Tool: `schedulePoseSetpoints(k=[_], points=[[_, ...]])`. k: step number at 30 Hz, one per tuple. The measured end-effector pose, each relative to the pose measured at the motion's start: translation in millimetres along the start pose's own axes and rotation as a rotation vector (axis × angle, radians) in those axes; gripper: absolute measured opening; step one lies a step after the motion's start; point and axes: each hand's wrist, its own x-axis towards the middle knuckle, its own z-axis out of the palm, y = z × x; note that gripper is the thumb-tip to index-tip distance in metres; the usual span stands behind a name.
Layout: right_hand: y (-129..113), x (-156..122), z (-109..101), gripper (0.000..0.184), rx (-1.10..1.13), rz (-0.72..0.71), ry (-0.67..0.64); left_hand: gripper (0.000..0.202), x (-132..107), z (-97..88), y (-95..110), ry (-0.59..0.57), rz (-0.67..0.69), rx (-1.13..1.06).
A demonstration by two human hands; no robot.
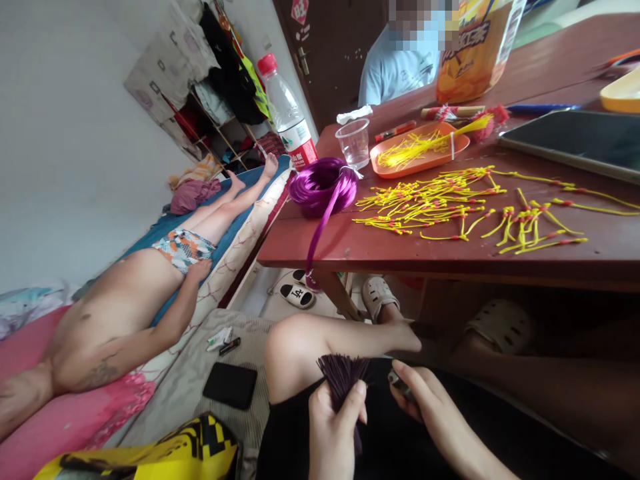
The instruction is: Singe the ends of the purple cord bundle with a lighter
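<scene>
Above my lap, my left hand point(330, 427) is closed around a bundle of dark purple cords point(343, 375). Their cut ends fan out over the top of the fist, and a tail of the bundle shows below it. Just to the right, my right hand point(430, 403) is wrapped around a lighter point(399, 383); only its metal end and part of its body show. The lighter is apart from the cords. On the table's near left corner lies a coil of shiny purple cord point(323, 190), with one length hanging over the edge.
On the red-brown table point(390, 252) lie knotted yellow cords point(435, 193), an orange tray point(395, 168) with yellow strands, a plastic cup point(354, 143), a water bottle point(287, 107) and a tablet point(580, 140). One person point(400, 70) sits opposite; another point(125, 287) lies on the bed.
</scene>
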Motion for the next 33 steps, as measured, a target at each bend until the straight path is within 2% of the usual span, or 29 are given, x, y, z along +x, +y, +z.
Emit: schedulePoseSetpoints(k=[6, 12, 20, 33], points=[[6.7, 2.9, -0.1, 0.043, 0.008, -0.017, -0.011, 0.038, 1.2, -1.3, -2.6, -0.035, 0.013, 0.021], [7.1, 2.2, 0.7, 0.042, 0.025, -0.022, -0.025, 0.036, 1.0, -0.5, -2.4, 0.016, 0.008, 0.031], [10.0, 2.7, 0.2, 0.04, 0.004, -0.032, -0.027, 0.039, 1.5, -0.6, -4.1, -0.01, 0.004, 0.01], [10.4, 3.7, -1.3, 0.039, 0.03, -0.02, 0.005, 0.035, -2.9, -3.4, 8.7, -0.116, 0.017, 0.069]])
